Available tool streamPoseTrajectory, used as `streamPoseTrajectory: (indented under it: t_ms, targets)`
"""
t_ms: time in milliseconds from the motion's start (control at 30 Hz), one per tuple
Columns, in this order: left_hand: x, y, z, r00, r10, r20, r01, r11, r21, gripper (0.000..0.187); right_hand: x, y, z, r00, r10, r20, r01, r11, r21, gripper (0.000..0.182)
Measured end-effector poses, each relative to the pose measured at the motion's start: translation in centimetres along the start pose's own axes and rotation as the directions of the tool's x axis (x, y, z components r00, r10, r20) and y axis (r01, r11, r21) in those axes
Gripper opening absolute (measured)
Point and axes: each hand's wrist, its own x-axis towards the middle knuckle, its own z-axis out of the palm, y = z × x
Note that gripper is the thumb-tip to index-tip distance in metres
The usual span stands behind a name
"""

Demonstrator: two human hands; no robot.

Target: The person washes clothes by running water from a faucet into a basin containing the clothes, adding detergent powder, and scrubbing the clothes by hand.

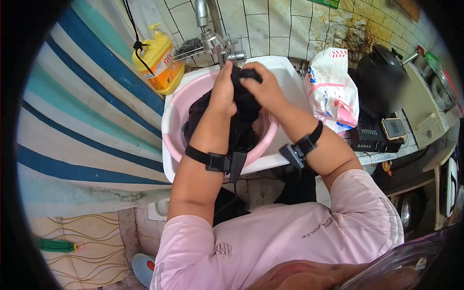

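Black cloth [244, 108] hangs from both hands into a pink basin [173, 113], which stands in a white sink [288, 79]. My left hand [223, 91] is pressed against the upper part of the cloth, on its left side. On the right side, my right hand [265, 87] has its fingers wrapped round a bunched fold of the same cloth. Both are raised over the basin's far edge, just below the metal faucet [212, 42]. Whether water runs from the faucet cannot be seen. Most of the cloth lies heaped inside the basin.
A yellow jug [162, 63] stands at the sink's back left, beside a striped curtain [96, 96]. To the right are a white plastic bag [333, 89], a black pot [384, 79] on a stove [369, 135], and a phone-like device [395, 128]. A wire rack is behind the basin.
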Motion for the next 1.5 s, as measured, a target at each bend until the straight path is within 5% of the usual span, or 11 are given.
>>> streamPoseTrajectory:
  t_ms: [133,267,467,533,733,867,1000,1133,1267,1300,1500]
  targets:
    - [0.6,-1.3,-0.3,0.994,-0.02,0.106,0.039,0.982,-0.183,0.035,-0.5,-1.4,1.3,0.974,-0.226,0.008,0.218,0.933,-0.287,0.032]
    - [-0.6,-1.9,1.8,0.989,-0.138,0.044,0.143,0.976,-0.164,0.028,2.9,2.6,-0.5,0.954,0.279,-0.113,-0.296,0.938,-0.181,0.035]
    - [0.0,-2.5,1.1,0.984,-0.165,-0.063,0.16,0.984,-0.078,0.034,0.3,0.8,0.1,0.997,-0.04,-0.061,0.014,0.924,-0.382,0.031]
    - [0.5,-2.4,-0.8,0.974,-0.182,0.137,0.206,0.959,-0.194,0.03,-1.3,-2.1,1.1,0.975,-0.223,0.015,0.217,0.927,-0.307,0.032]
    - [-2.9,-0.6,3.0,0.976,-0.219,0.013,0.219,0.976,0.011,0.029,3.0,3.8,-1.1,0.982,0.117,-0.148,-0.164,0.919,-0.36,0.03]
    - [-0.9,-2.0,1.6,0.98,-0.186,-0.077,0.199,0.955,0.22,0.032,1.6,4.0,-1.0,0.983,0.13,-0.132,-0.161,0.951,-0.264,0.021]
    - [1.0,-2.8,0.0,0.989,0.018,-0.146,-0.035,0.993,-0.114,0.028,-0.8,-1.0,0.9,0.969,-0.244,-0.035,0.219,0.918,-0.33,0.018]
    - [-0.4,-2.0,1.1,0.994,-0.082,-0.071,0.082,0.997,0.002,0.027,1.5,1.2,0.4,0.991,-0.046,-0.126,-0.007,0.92,-0.391,0.02]
    - [-0.5,-2.3,0.1,0.946,-0.284,0.154,0.257,0.95,0.176,0.026,2.2,5.6,-1.7,0.982,0.065,-0.177,-0.11,0.961,-0.255,0.021]
    - [-1.2,-2.2,1.3,0.976,-0.217,-0.012,0.215,0.956,0.202,0.025,2.2,4.8,-1.9,0.98,0.062,-0.188,-0.109,0.961,-0.253,0.021]
    - [-5.7,0.2,5.9,0.95,-0.294,0.102,0.288,0.955,0.069,0.034,2.8,3.5,-2.9,0.926,0.298,-0.23,-0.231,0.933,0.277,0.025]
